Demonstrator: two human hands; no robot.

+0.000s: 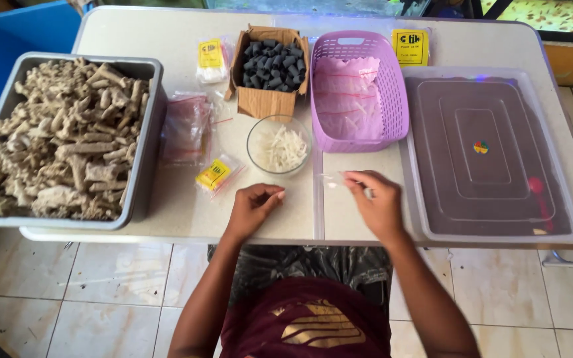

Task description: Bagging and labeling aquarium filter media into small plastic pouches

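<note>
At frame centre, on the pale surface point(187, 212) above tiled floor point(101, 278), your left hand point(254, 204) pinches something small, unclear; your right hand point(374, 202) holds a clear bag point(335, 180) below the glass bowl point(278, 145).

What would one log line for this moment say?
left hand: pinching a small white piece | right hand: holding a clear small bag | ahead: glass bowl of white pieces

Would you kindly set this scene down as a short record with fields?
Left hand: fingers pinched, on the table near the glass bowl of white sticks
Right hand: holds a small clear bag
Grey bin: full of beige rough pieces
Cardboard box: dark cylinders
Purple basket: clear bags
Clear tray: lidded, at right
</note>
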